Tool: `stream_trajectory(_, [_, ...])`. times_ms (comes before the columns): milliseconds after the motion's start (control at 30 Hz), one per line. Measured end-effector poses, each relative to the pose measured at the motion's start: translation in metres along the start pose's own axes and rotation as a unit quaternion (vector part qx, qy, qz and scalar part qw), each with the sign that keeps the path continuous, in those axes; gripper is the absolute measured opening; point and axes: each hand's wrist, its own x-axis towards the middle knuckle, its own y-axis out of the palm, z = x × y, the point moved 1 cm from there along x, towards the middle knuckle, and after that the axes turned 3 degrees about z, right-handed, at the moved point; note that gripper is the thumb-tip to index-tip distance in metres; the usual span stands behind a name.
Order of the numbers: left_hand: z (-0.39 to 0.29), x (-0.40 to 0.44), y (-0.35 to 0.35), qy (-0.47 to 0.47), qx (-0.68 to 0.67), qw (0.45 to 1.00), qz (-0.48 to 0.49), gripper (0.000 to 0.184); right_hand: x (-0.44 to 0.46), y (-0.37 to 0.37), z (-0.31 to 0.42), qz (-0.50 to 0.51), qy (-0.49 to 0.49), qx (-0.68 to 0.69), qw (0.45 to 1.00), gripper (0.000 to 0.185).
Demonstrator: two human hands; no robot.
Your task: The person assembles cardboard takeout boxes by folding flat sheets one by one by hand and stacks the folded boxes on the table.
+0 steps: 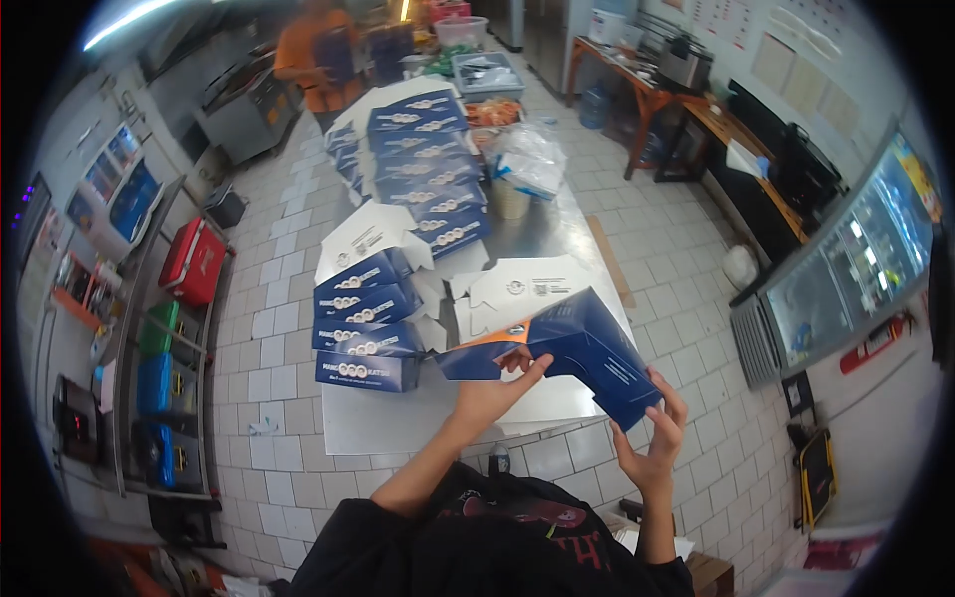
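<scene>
A partly folded dark blue carton (597, 348) with an orange patch is held over the near right part of the metal table. My left hand (497, 391) is closed on its lower edge, thumb in front and fingers partly hidden behind the card. My right hand (655, 438) grips the carton's right end, with the thumb below and fingers along the side. White flat card sheets (522, 284) with printed marks lie just beyond it. Left of my left hand stands a stack of folded blue boxes (366, 370), with white flaps sticking out.
More blue boxes (428, 164) fill the far table (368, 428). A bag of clear plastic (529, 159) rests on a round container beside them. A person in orange (313, 55) stands at the back left. Shelves with a red cooler (194, 261) line the left; a glass-door fridge (846, 259) stands right.
</scene>
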Motion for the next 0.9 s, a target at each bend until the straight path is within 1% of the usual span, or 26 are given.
stream_trajectory(67, [0.009,0.001,0.005,0.031,-0.075,0.997,0.021,0.026,0.002,0.005,0.0,0.003,0.027,0.026,0.999,0.063])
stream_trajectory(100, [0.005,0.0,0.007,0.009,-0.086,0.996,0.018,0.024,-0.002,0.01,-0.005,-0.008,0.035,0.012,0.999,0.061])
stream_trajectory(133, [0.008,0.001,0.009,0.011,-0.087,0.996,0.009,0.024,-0.004,0.016,-0.005,-0.005,0.029,0.016,0.999,0.061])
stream_trajectory(200, [0.016,0.003,0.013,0.014,-0.151,0.988,0.006,0.021,-0.004,0.029,-0.002,-0.025,0.042,0.005,0.999,0.06])
stream_trajectory(233, [0.01,0.001,0.017,-0.002,-0.199,0.98,0.002,0.019,-0.001,0.035,0.005,-0.006,0.042,-0.008,0.999,0.059])
stream_trajectory(267, [0.018,0.0,0.021,-0.01,-0.211,0.977,0.002,0.017,-0.01,0.046,0.001,-0.014,0.084,-0.002,0.996,0.061])
stream_trajectory(333, [0.016,0.006,0.019,-0.025,-0.119,0.993,0.0,0.018,-0.001,0.054,0.007,0.001,0.169,0.008,0.986,0.065])
stream_trajectory(367, [0.021,0.008,0.018,-0.027,-0.121,0.992,-0.008,0.018,0.004,0.058,0.008,0.007,0.165,0.011,0.986,0.065])
stream_trajectory(433, [0.025,0.012,0.013,0.081,-0.105,0.991,-0.005,0.018,0.013,0.066,0.008,0.062,0.197,0.062,0.977,0.073])
stream_trajectory(467, [0.027,0.016,0.009,0.078,-0.106,0.991,-0.012,0.018,0.02,0.069,0.009,0.069,0.195,0.065,0.976,0.073])
stream_trajectory(500, [0.015,0.021,0.0,0.129,-0.098,0.985,0.064,0.019,0.027,0.073,0.01,0.058,0.278,0.17,0.944,0.077])
stream_trajectory(533, [0.005,0.022,-0.009,0.178,-0.088,0.97,0.139,0.021,0.03,0.079,0.011,0.047,0.359,0.271,0.892,0.082])
stream_trajectory(567, [0.0,0.02,-0.016,0.11,-0.133,0.96,0.222,0.024,0.031,0.084,0.004,0.069,0.346,0.259,0.899,0.078])
stream_trajectory(600, [0.0,0.016,-0.026,0.105,-0.136,0.962,0.213,0.024,0.03,0.091,-0.007,0.079,0.348,0.262,0.897,0.078])
stream_trajectory(667, [0.002,0.01,-0.052,0.162,-0.028,0.949,0.269,0.028,0.034,0.105,-0.024,0.054,0.367,0.268,0.889,0.066])
stream_trajectory(700, [0.003,0.009,-0.077,0.153,-0.02,0.948,0.279,0.036,0.045,0.105,-0.018,0.047,0.421,0.296,0.856,0.057])
stream_trajectory(733, [0.013,0.01,-0.109,0.12,-0.052,0.956,0.262,0.034,0.055,0.109,-0.022,0.053,0.419,0.296,0.857,0.057])
stream_trajectory(767, [0.029,0.009,-0.139,0.087,-0.084,0.962,0.244,0.033,0.065,0.11,-0.029,0.032,0.435,0.329,0.838,0.057])
stream_trajectory(800, [0.05,0.008,-0.164,0.096,-0.131,0.983,0.085,0.022,0.076,0.113,-0.033,0.01,0.451,0.36,0.817,0.058])
stream_trajectory(833, [0.076,0.012,-0.191,0.087,-0.226,0.969,-0.043,0.017,0.093,0.118,-0.033,-0.004,0.43,0.346,0.834,0.059])
stream_trajectory(867, [0.1,0.019,-0.215,0.064,-0.085,0.97,-0.217,0.018,0.114,0.124,-0.028,-0.006,0.417,0.334,0.845,0.062])
stream_trajectory(900, [0.134,0.02,-0.243,0.017,0.038,0.969,-0.246,0.045,0.136,0.132,-0.025,-0.01,0.404,0.322,0.856,0.064])
